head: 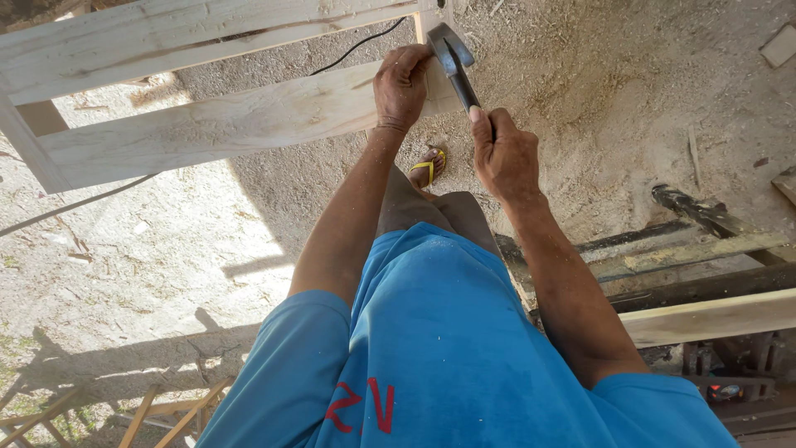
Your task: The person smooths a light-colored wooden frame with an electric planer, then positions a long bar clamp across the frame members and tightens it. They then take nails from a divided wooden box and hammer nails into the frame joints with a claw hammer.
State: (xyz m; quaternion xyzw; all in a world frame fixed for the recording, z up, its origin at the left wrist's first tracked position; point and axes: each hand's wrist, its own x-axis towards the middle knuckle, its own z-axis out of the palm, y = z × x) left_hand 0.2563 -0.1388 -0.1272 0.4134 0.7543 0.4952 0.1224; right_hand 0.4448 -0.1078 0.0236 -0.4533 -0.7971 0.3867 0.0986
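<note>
Far centre: our right hand [506, 153] closed its fingers on the hammer [454, 62]; our left hand [401, 83] gripped the plank [249, 120] beside its head. A glancing blow could likely strike those fingers.

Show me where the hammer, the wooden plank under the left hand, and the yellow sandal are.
hammer [450, 51]: head view, on its metal head.
wooden plank [224, 124]: head view, on its bare flat face.
yellow sandal [428, 168]: head view, on the strap.

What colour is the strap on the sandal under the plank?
Yellow. The sandal shows in the head view, just below the left hand on the pale wooden plank.
</note>
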